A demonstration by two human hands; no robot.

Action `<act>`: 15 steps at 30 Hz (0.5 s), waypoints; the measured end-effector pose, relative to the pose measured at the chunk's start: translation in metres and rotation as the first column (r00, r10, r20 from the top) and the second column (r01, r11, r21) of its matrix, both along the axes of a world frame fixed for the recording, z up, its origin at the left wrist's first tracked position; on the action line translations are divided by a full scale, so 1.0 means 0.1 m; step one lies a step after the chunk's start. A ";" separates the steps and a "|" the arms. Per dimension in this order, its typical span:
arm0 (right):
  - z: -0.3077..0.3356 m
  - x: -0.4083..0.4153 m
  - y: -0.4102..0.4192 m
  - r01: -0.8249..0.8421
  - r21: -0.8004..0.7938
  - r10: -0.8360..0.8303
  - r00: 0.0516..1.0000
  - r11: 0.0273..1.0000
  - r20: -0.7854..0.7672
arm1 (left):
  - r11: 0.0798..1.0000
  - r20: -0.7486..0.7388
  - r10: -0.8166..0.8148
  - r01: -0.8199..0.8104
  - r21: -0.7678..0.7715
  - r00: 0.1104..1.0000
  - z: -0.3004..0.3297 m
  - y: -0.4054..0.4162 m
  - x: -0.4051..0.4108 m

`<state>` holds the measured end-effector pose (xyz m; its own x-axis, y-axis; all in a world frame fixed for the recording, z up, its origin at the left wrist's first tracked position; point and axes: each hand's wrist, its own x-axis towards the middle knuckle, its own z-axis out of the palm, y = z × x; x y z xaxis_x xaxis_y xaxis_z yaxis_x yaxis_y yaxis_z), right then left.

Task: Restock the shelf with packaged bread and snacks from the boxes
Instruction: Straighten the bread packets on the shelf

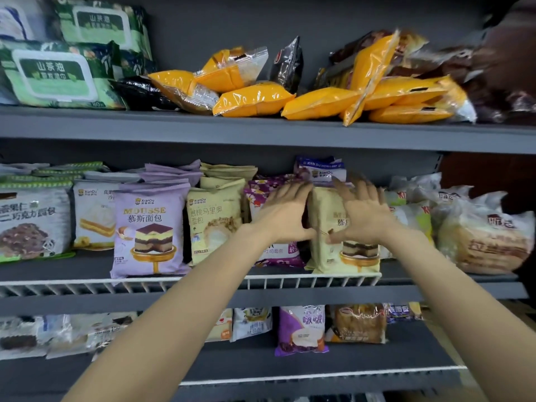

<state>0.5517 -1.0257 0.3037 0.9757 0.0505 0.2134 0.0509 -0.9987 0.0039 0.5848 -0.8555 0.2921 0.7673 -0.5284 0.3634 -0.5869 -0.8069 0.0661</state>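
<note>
While both arms reach to the middle shelf [203,272], the left hand [285,211], fingers spread, presses the purple bread pack [271,253] at its 9 o'clock; the right hand [364,214], also spread, lies flat on the cream mousse bread pack [327,256], standing upright behind the white wire rail [319,278].

Two green wipe packs [55,74] are stacked at the left end of the top tier, the upper one [101,26] set further back. A white pack [14,20] is partly seen behind them at the far left. A dark, blurred shape [510,53] is seen at the upper right edge.
</note>
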 end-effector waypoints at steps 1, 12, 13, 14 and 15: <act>-0.04 0.00 -0.08 0.014 -0.012 -0.014 0.999 1.000 -0.047 | 0.999 -0.026 0.017 -0.015 0.045 1.000 -0.03 -0.07 -0.01; -0.36 0.17 -0.39 -0.242 -0.021 0.243 0.962 0.970 0.127 | 0.895 0.196 0.321 -0.364 0.257 0.927 -0.31 -0.55 -0.10; -0.39 0.18 -0.41 -0.260 -0.030 0.262 0.951 0.965 0.164 | 0.878 0.212 0.352 -0.400 0.264 0.912 -0.32 -0.58 -0.11; -0.42 0.20 -0.42 -0.276 -0.034 0.277 0.940 0.961 0.199 | 0.860 0.230 0.378 -0.432 0.272 0.897 -0.33 -0.60 -0.12; -0.45 0.22 -0.42 -0.291 -0.034 0.291 0.928 0.956 0.233 | 0.841 0.249 0.401 -0.462 0.281 0.882 -0.33 -0.62 -0.12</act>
<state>0.5734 -1.0679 0.2586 0.8411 0.3245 0.4328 0.3372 -0.9401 0.0496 0.5724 -0.9179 0.2586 0.8851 -0.2691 0.3798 -0.1514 -0.9380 -0.3117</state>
